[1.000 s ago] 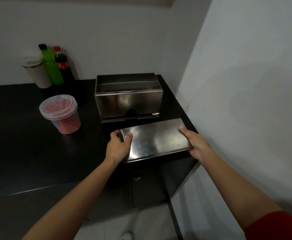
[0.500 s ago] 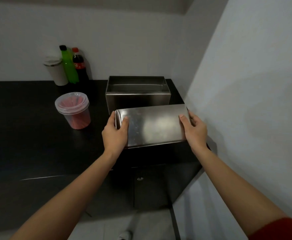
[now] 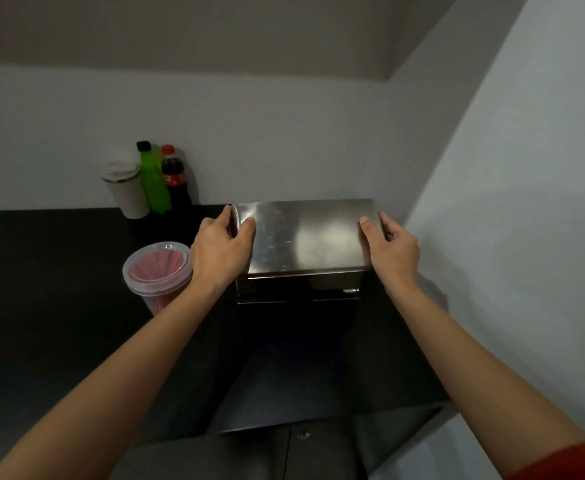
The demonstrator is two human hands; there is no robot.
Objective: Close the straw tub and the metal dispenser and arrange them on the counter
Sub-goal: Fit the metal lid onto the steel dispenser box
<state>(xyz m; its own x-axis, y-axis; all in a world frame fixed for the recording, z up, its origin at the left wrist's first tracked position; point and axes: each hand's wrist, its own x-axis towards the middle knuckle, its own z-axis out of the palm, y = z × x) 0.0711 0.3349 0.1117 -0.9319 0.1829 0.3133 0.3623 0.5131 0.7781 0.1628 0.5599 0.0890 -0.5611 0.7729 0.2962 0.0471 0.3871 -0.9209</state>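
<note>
Gripping the metal lid [image 3: 306,235] by its two short ends, both hands hold it flat over the metal dispenser [image 3: 298,285], whose front face shows just below the lid's near edge; whether the lid is fully seated on the box cannot be told from this angle. The left hand [image 3: 220,252] clasps the lid's left end with the thumb on top and the fingers wrapped round the side, and the right hand [image 3: 391,249] does the same at the right end, thumb lying on the steel. The dispenser stands on the dark surface [image 3: 48,306] toward its right side, close to the side wall [image 3: 526,202]. Just to the left of the left wrist stands the straw tub [image 3: 157,271], a clear plastic tub of red straws with its clear lid on. Farther back against the rear wall stand a pale tumbler [image 3: 126,190], a green bottle [image 3: 154,181] and a cola bottle [image 3: 175,176], close together. A red sleeve [image 3: 568,462] shows on the right arm at the lower corner.
</note>
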